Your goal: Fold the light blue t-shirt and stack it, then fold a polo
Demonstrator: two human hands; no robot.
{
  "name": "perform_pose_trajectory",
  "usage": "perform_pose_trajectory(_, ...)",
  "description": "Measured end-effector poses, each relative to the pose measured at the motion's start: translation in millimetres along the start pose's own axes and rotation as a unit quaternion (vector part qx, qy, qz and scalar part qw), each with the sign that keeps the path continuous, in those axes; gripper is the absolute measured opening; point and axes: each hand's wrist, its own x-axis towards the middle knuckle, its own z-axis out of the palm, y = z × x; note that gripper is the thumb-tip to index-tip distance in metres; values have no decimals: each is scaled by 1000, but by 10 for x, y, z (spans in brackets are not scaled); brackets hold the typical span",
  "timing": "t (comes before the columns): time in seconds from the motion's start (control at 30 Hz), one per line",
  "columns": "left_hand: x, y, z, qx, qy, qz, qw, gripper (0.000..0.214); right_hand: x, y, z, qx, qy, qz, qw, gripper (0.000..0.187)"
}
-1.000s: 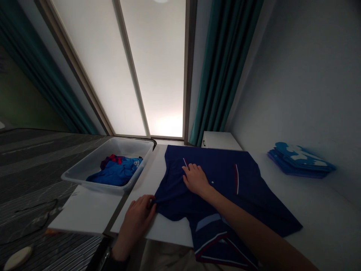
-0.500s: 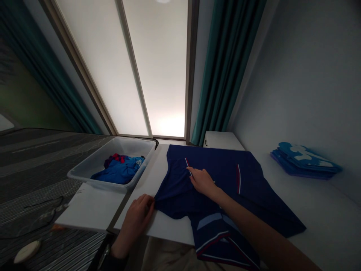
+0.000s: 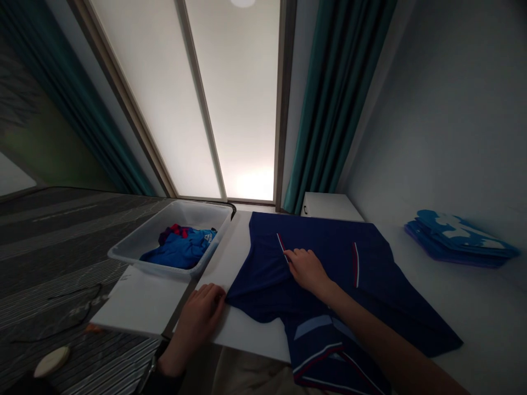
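A navy blue shirt (image 3: 272,291) is spread over the white table, with red and white stripes on it and a striped, folded part hanging over the near edge. My left hand (image 3: 201,310) is closed at the left corner of the shirt, its fingertips pinching the fabric. Higher up on the cloth, my right hand (image 3: 308,269) has its fingers bent down and gripping at the left red-and-white stripe (image 3: 281,241). My right forearm covers part of the shirt's middle.
A translucent plastic bin (image 3: 119,252) holding blue and red clothes (image 3: 181,248) stands at left. Folded blue garments (image 3: 461,238) are stacked at right, by the wall. A white cabinet (image 3: 331,207) stands behind the table (image 3: 242,334).
The view has shifted slightly, so most things appear further right. My left hand keeps its hold at the shirt's corner. The fingers of my right hand are more bent at the stripe.
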Motion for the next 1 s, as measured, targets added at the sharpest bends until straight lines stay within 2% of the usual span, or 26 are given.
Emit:
perform_pose_trajectory(0.07, 26, -18, -7, -18, 5, -8, 1000, 24, 36, -47, -35, -1, 19, -20, 1000, 37)
perform_pose_trajectory(0.17, 90, 13, 28, -12, 31, 11, 999, 26, 139, -183, -17, 34, 29, -100, 994, 38)
perform_pose_trajectory(0.27, 161, 119, 88, 26, 38, 81, 996, 35, 272, -348, 101, 72, 24, -181, 980, 42)
perform_pose_trajectory(0.37, 184, 211, 141, 67, -8, 152, 986, 50, 398, -463, 246, 81, 0, -214, 973, 47)
perform_pose_trajectory(0.53, 105, 204, 167, 100, -60, 178, 977, 58, 559, -487, 351, 68, -34, -206, 975, 53)
perform_pose_trajectory(0.8, 54, 193, 131, 114, -57, 181, 975, 58, 788, -395, 405, 56, -40, -129, 989, 59)
perform_pose_trajectory(1.0, 60, 159, 138, 66, -61, 157, 984, 58, 856, -278, 366, 75, -28, -132, 988, 54)
